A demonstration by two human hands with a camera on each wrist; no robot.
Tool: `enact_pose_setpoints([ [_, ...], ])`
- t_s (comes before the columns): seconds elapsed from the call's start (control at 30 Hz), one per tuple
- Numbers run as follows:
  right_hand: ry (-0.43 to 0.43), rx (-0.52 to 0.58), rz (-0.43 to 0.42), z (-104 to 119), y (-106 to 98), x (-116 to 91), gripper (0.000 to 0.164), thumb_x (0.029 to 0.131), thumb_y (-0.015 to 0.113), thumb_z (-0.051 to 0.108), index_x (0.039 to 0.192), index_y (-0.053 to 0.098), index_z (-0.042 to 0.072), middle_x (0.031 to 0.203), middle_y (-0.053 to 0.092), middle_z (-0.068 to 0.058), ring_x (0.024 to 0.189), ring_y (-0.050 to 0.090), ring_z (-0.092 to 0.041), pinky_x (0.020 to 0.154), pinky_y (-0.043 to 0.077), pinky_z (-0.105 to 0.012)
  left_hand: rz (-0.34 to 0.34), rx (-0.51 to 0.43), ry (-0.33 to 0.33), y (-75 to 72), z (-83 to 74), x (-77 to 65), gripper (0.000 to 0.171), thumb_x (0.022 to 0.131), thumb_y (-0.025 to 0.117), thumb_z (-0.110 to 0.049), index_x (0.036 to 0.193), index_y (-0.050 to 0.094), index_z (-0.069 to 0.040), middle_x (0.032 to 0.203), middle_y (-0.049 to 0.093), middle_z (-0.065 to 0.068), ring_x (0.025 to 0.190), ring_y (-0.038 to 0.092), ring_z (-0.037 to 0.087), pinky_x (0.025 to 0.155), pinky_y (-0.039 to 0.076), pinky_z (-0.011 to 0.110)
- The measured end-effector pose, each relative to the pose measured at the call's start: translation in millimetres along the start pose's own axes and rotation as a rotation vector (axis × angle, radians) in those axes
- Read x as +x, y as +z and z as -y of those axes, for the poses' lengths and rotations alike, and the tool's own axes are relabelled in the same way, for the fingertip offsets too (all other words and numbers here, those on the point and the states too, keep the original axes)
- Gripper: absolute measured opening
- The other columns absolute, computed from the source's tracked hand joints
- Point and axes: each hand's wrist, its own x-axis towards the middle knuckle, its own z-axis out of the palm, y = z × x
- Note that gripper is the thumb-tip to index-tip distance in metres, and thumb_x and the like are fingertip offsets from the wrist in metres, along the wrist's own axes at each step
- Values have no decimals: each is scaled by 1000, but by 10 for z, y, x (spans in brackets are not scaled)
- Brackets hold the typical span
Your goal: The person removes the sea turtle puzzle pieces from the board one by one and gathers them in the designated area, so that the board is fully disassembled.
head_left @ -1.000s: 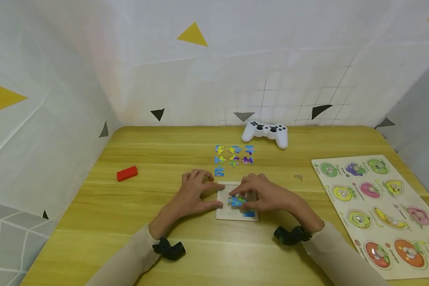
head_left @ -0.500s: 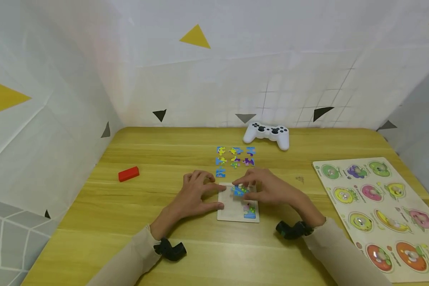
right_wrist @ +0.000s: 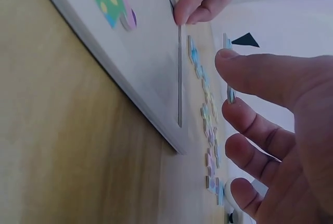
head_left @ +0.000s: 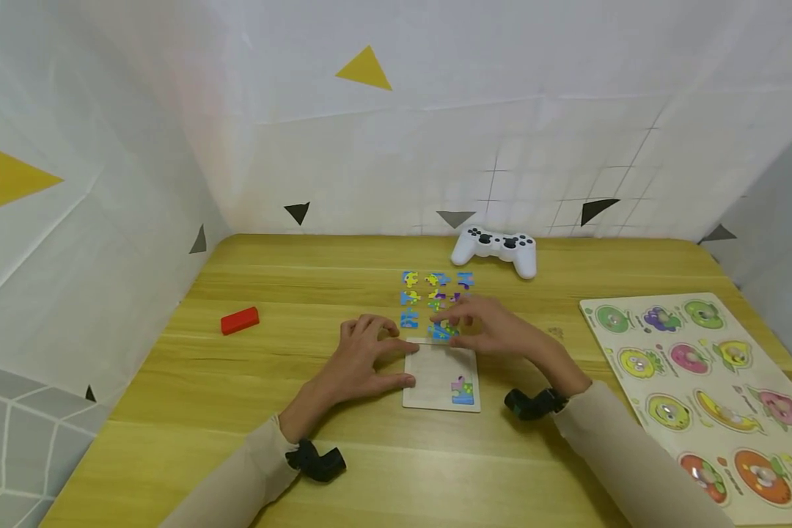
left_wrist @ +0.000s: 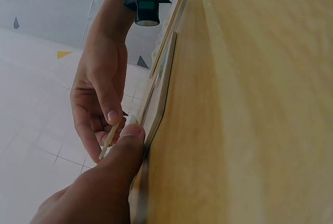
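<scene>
Between its thumb and index finger, my right hand [head_left: 498, 326] pinches a blue and green jigsaw piece [head_left: 443, 331] above the far edge of a small pale puzzle tray [head_left: 429, 374]. The right wrist view shows the held jigsaw piece [right_wrist: 229, 86] edge-on, clear of the table. My left hand [head_left: 359, 359] rests its thumb and index fingertips on the tray's left edge. One piece with pink, green and blue parts [head_left: 463, 391] lies in the tray's near right corner. Behind the tray several loose jigsaw pieces [head_left: 410, 298] lie in rows, some partly hidden by my right hand.
A white game controller [head_left: 493, 251] lies at the back of the table. A red block [head_left: 240, 320] is off to the left. On the right lies a large fruit peg puzzle board [head_left: 673, 381]. Patterned white cloth walls [head_left: 369, 169] stand behind and at the sides.
My right hand has lifted the pinched jigsaw piece away from the tray's middle and carried it toward the far edge, uncovering the corner piece. The left hand keeps its place on the tray.
</scene>
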Motion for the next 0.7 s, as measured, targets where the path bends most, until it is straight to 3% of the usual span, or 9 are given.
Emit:
enact_pose_setpoints([
  [0.3,-9,-77,-1,-35,-19,99,41,88,79,12,129,71,12,104,67,-2,89,56,-23,77,42,-35,-10,9,6,5,-4,-4,50,86,69,-66,129,69,-41,127,55,-2,127,44,23,102,29,53],
  [0.43,11,-103,17,-48,-21,143,42,88,79,13,129,72,14,101,65,-4,94,58,-24,77,34,-35,-6,12,2,15,5,-7,50,86,69,-67,129,69,-42,127,54,-3,127,44,22,102,29,52],
  [0.7,58,-128,37,-92,-18,204,40,89,79,18,128,72,18,103,66,-1,97,59,-21,79,30,-38,13,11,-11,14,11,-8,50,87,66,-69,130,67,-44,128,53,-4,128,42,20,103,27,51],
])
